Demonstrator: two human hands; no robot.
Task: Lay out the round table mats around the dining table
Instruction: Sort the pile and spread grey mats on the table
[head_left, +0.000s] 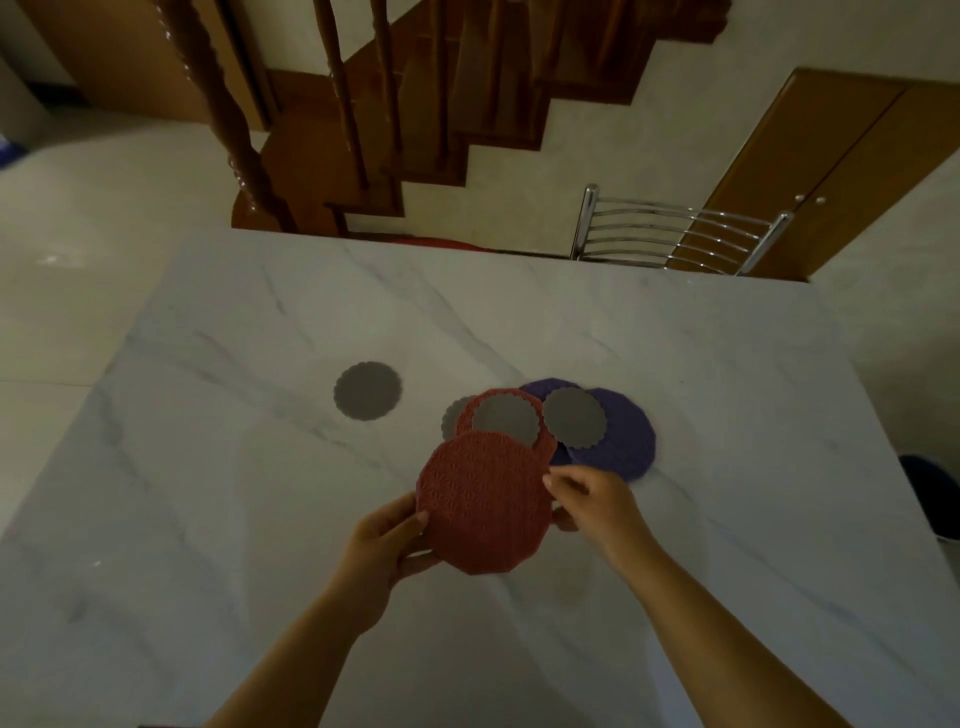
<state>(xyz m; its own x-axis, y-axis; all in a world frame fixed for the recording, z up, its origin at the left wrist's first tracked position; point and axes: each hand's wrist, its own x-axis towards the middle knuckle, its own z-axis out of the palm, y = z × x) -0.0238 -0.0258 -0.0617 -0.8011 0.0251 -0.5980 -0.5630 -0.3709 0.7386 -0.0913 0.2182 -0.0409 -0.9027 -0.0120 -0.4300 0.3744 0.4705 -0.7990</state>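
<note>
Head view: the left hand (387, 540) grips the left edge of the red mat (483, 509), thumb curled on top, the other fingers hidden beneath; the right hand (592, 499) pinches the mat's right edge, fingers bent. The mat is held just above the marble table (234, 493), near the person. Right behind it lies an overlapping pile: a second red mat (464, 423), two purple mats (621, 449) and small grey mats (574, 423) on top; a lone grey mat (368, 391) lies apart to the left. Wide marble stretches left, right and ahead to the far edge, where a metal chair (675, 234) stands. How many mats the pile holds is hard to tell; a dark object (930, 488) at the right is cut off.
</note>
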